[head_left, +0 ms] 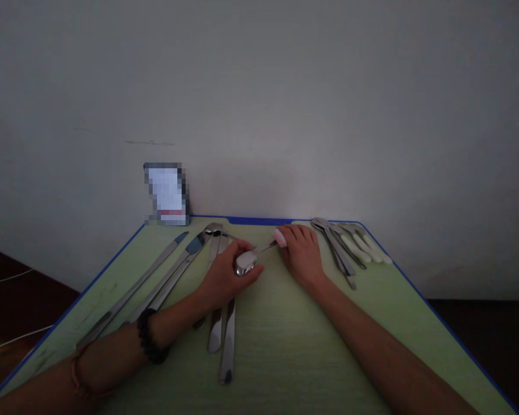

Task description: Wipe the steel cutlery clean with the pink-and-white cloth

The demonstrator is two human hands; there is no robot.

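Note:
A shiny metal spoon (pixel 246 261) is held between my two hands above the middle of the table. Its bowl sits between the thumb and fingers of my left hand (pixel 227 269), which curl around it. My right hand (pixel 301 252) is closed, palm down, at the far end of the spoon, by a pale pink part (pixel 280 237) that looks like its handle. The rest of that end is hidden under my fingers. Several long metal knives (pixel 227 346) lie partly beneath my left hand, their far ends covered by it.
More long metal cutlery (pixel 132 291) lies at the left, near another spoon bowl (pixel 213 228). At the back right are metal utensils (pixel 335 248) and several pale-handled ones (pixel 363 248). A blurred phone-like screen (pixel 168 193) stands against the wall. The green table (pixel 294 357) has blue edges.

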